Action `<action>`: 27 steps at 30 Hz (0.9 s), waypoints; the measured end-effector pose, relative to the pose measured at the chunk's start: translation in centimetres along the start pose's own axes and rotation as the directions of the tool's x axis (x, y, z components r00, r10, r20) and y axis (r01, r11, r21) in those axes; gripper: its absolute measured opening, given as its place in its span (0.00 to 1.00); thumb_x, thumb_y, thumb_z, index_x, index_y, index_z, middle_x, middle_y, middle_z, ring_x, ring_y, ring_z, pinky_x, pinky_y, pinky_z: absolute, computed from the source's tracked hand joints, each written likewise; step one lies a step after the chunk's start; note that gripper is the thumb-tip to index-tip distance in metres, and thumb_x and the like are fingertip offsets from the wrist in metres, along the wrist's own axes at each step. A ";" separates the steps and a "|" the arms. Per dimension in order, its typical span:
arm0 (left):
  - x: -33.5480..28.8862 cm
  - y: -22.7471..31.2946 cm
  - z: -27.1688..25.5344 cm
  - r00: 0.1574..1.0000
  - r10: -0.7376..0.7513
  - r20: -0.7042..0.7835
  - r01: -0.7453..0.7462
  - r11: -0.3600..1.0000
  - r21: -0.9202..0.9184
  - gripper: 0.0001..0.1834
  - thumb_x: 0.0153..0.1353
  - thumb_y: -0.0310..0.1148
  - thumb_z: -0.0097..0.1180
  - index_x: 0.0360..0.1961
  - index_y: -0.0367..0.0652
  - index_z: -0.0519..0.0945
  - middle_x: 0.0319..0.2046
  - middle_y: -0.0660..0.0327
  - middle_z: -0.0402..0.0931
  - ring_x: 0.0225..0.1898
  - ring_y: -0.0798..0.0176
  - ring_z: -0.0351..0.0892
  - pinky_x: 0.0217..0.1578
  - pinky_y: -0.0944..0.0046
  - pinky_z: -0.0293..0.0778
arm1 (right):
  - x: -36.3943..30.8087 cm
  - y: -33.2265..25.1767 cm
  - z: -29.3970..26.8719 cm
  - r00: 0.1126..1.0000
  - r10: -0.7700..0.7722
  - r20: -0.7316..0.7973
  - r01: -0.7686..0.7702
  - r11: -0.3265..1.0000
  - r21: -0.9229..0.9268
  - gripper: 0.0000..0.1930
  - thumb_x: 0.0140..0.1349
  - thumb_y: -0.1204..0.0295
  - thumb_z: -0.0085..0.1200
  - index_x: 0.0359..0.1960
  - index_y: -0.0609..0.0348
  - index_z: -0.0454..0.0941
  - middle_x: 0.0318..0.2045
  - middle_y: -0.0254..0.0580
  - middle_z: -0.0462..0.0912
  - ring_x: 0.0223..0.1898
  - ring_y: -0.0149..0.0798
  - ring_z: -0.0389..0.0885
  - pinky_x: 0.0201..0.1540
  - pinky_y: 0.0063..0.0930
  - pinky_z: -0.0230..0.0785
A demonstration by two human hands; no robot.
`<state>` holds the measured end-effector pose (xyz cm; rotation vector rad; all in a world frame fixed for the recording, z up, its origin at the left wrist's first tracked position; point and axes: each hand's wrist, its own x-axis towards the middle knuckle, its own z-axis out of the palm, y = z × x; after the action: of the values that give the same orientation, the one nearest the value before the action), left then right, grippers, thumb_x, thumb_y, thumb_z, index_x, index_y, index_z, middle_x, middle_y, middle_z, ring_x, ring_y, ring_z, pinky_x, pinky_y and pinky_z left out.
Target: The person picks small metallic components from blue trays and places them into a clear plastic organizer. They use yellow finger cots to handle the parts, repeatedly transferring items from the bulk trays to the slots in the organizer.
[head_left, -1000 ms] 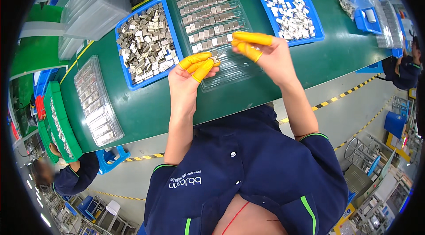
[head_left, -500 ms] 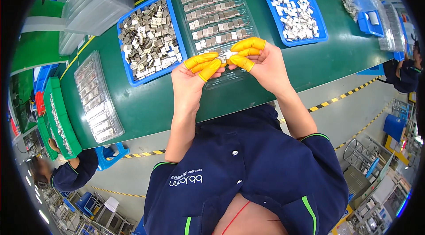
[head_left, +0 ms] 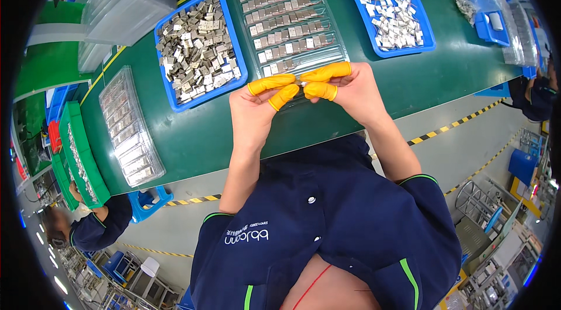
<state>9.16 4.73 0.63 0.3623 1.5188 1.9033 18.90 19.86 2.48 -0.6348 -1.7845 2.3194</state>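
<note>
In front of my chest, my left hand (head_left: pixel 257 102) and my right hand (head_left: pixel 349 91) meet with yellow finger covers on thumbs and fingers. Both pinch a small silver-and-white piece (head_left: pixel 300 83) between them. My fingertips cover most of it, so its exact kind cannot be made out. Just beyond my hands lies a clear plastic blister tray (head_left: pixel 346 54) with rows of small grey and white rectangular pieces. To its left, a blue tray (head_left: pixel 242 70) holds a heap of loose grey metal and white rectangular pieces. Small white blocks with thin wires fill another blue tray (head_left: pixel 429 41) to the right.
A second filled clear tray (head_left: pixel 131 129) lies on the green table (head_left: pixel 198 140) at left, near stacked clear trays (head_left: pixel 125 3). At far left, a co-worker (head_left: pixel 96 225) sits by a green bin (head_left: pixel 87 158). A small blue box (head_left: pixel 491 32) stands at far right.
My fingertips have closed further over the small piece, hiding more of it. Both hands have shifted slightly to the right. The trays stay in place on the table.
</note>
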 end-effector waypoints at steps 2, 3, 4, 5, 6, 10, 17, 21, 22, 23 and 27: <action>-0.3 0.1 -0.1 0.996 -0.087 0.016 0.087 0.995 -0.057 0.12 0.50 0.19 0.61 0.37 0.29 0.78 0.34 0.52 0.79 0.32 0.62 0.81 0.37 0.66 0.78 | 0.0 -0.1 -0.6 0.999 0.001 0.040 0.001 0.999 -0.046 0.11 0.52 0.79 0.59 0.38 0.69 0.79 0.33 0.41 0.82 0.34 0.29 0.80 0.40 0.20 0.73; -0.3 0.0 -0.1 0.997 -0.077 0.028 0.078 0.995 -0.062 0.12 0.50 0.19 0.61 0.37 0.29 0.78 0.34 0.52 0.79 0.32 0.62 0.81 0.37 0.66 0.78 | 0.0 -0.1 -0.9 0.998 -0.007 0.062 0.010 0.999 -0.053 0.11 0.52 0.80 0.59 0.38 0.69 0.80 0.34 0.41 0.82 0.35 0.29 0.80 0.40 0.20 0.73; -0.4 -0.1 -0.1 0.997 -0.066 0.040 0.069 0.995 -0.066 0.12 0.50 0.19 0.61 0.37 0.29 0.78 0.34 0.52 0.79 0.32 0.62 0.81 0.37 0.66 0.78 | -0.1 -0.1 -1.1 0.996 -0.014 0.085 0.019 0.998 -0.060 0.10 0.51 0.80 0.59 0.37 0.68 0.80 0.34 0.40 0.82 0.35 0.29 0.79 0.40 0.20 0.72; -0.5 -0.1 -0.1 0.997 -0.056 0.051 0.059 0.996 -0.071 0.12 0.49 0.20 0.61 0.37 0.29 0.78 0.34 0.53 0.79 0.32 0.62 0.81 0.37 0.66 0.78 | -0.1 -0.3 -1.0 0.996 0.012 0.085 -0.010 1.000 -0.017 0.10 0.51 0.80 0.60 0.36 0.68 0.80 0.34 0.40 0.82 0.35 0.29 0.79 0.40 0.20 0.72; -0.6 0.0 -0.1 0.997 -0.044 0.057 0.048 0.996 -0.071 0.12 0.49 0.18 0.61 0.37 0.28 0.78 0.34 0.52 0.79 0.33 0.62 0.81 0.38 0.66 0.78 | -0.1 -0.5 -1.0 0.996 0.037 0.085 -0.040 0.999 0.027 0.09 0.51 0.80 0.60 0.35 0.68 0.80 0.33 0.40 0.82 0.35 0.29 0.79 0.40 0.20 0.72; -1.3 1.6 -0.2 0.996 0.011 0.087 -0.007 0.999 -0.044 0.12 0.48 0.16 0.61 0.36 0.28 0.79 0.35 0.52 0.79 0.35 0.63 0.80 0.41 0.66 0.77 | -0.1 0.4 -1.2 0.990 0.047 0.134 -0.061 0.993 0.104 0.09 0.48 0.81 0.61 0.33 0.68 0.81 0.33 0.41 0.81 0.34 0.29 0.78 0.39 0.21 0.72; -2.8 3.1 -0.2 0.992 0.019 0.124 -0.019 1.000 -0.001 0.12 0.46 0.16 0.62 0.35 0.29 0.80 0.34 0.53 0.80 0.36 0.63 0.80 0.41 0.66 0.77 | -0.8 0.4 0.4 0.975 -0.023 0.220 -0.032 0.969 0.246 0.09 0.45 0.83 0.62 0.31 0.69 0.80 0.32 0.42 0.80 0.34 0.32 0.79 0.38 0.22 0.73; -3.1 2.4 -0.1 0.998 0.027 0.062 -0.027 1.000 -0.004 0.12 0.46 0.16 0.63 0.35 0.30 0.80 0.34 0.53 0.80 0.36 0.63 0.80 0.41 0.66 0.77 | -1.1 0.6 0.5 0.981 -0.017 0.194 -0.029 0.973 0.231 0.09 0.46 0.83 0.62 0.31 0.68 0.80 0.32 0.42 0.80 0.34 0.32 0.79 0.38 0.23 0.73; -3.2 2.4 -0.1 0.998 0.021 0.059 -0.020 1.000 -0.009 0.12 0.47 0.16 0.63 0.35 0.30 0.80 0.34 0.53 0.80 0.36 0.63 0.81 0.41 0.66 0.77 | -1.1 0.6 0.6 0.983 -0.032 0.180 -0.008 0.976 0.217 0.09 0.46 0.83 0.62 0.31 0.68 0.81 0.32 0.42 0.80 0.34 0.32 0.79 0.39 0.23 0.73; -3.4 2.4 0.0 0.998 0.014 0.056 -0.014 1.000 -0.013 0.12 0.47 0.16 0.62 0.35 0.30 0.80 0.34 0.53 0.80 0.36 0.63 0.81 0.41 0.66 0.77 | -1.2 0.6 0.6 0.985 -0.029 0.168 -0.007 0.979 0.206 0.09 0.46 0.83 0.62 0.31 0.68 0.81 0.32 0.42 0.80 0.34 0.32 0.79 0.39 0.23 0.73; -3.5 2.3 -0.1 0.999 0.029 0.035 -0.029 0.999 0.019 0.12 0.47 0.16 0.62 0.36 0.31 0.80 0.35 0.53 0.80 0.37 0.63 0.80 0.42 0.66 0.76 | -1.3 0.7 1.1 0.989 -0.051 0.138 0.023 0.980 0.199 0.08 0.47 0.82 0.62 0.31 0.66 0.81 0.32 0.41 0.80 0.35 0.32 0.78 0.39 0.22 0.72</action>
<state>10.93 2.10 3.44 0.4264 1.5177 1.8959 19.70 18.22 2.40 -0.4115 -1.5768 2.5308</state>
